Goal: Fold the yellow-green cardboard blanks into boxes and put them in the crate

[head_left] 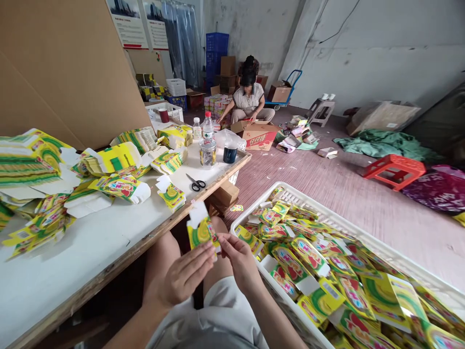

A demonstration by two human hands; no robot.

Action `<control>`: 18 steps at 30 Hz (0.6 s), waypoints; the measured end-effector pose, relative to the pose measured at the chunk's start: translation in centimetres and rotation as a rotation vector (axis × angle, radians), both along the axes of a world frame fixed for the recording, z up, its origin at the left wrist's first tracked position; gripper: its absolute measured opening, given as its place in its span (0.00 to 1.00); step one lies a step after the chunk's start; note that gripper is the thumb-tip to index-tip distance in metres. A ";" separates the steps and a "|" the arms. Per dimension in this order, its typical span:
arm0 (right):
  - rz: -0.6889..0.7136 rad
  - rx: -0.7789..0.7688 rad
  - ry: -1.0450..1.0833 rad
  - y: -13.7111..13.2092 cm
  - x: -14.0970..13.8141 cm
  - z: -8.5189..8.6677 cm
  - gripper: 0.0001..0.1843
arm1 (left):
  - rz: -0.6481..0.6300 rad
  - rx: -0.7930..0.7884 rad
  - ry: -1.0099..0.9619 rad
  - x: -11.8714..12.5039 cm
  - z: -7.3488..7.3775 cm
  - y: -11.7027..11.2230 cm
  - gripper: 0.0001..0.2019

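Both my hands hold one small yellow-green carton (202,230) over my lap, its white flap standing up. My left hand (183,276) grips it from below with fingers pressed along its lower edge. My right hand (238,256) pinches its right side. To my right stands a white crate (363,237) filled with several folded cartons of the same print (327,276). On the white table (101,242) to my left lie stacks of flat cartons (32,160) and a few assembled ones (172,194).
Black scissors (196,183), bottles (208,127), a jar and a dark cup (230,153) sit at the table's far end. A person (249,99) sits on the floor beyond, beside a cardboard box (259,134). A red stool (395,170) and green cloth lie at right.
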State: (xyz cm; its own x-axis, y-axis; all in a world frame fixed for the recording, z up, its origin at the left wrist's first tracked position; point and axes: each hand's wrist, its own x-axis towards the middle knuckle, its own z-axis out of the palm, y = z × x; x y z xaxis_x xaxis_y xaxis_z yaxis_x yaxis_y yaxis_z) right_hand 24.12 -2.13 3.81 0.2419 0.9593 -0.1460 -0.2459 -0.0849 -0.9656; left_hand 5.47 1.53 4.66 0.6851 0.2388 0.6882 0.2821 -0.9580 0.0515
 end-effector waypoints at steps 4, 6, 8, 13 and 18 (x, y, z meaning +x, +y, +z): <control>-0.027 -0.042 0.128 -0.6 0.5 -0.1 0.22 | -0.065 0.028 0.031 1.2 -0.3 -1.7 0.17; -0.046 -0.058 0.177 -1.3 0.7 -0.3 0.21 | -0.117 -0.086 0.042 1.4 -1.3 -2.1 0.18; -0.068 -0.070 0.222 -1.9 0.8 -0.5 0.20 | -0.098 -0.319 -0.095 1.5 -2.3 -2.5 0.21; -0.048 -0.099 0.340 -2.8 0.2 -0.8 0.21 | 0.067 -1.336 -0.692 2.6 -1.8 -2.6 0.27; 0.039 -0.126 0.413 -3.1 -1.1 -0.5 0.20 | -0.293 -1.788 -0.637 3.2 0.6 -2.2 0.34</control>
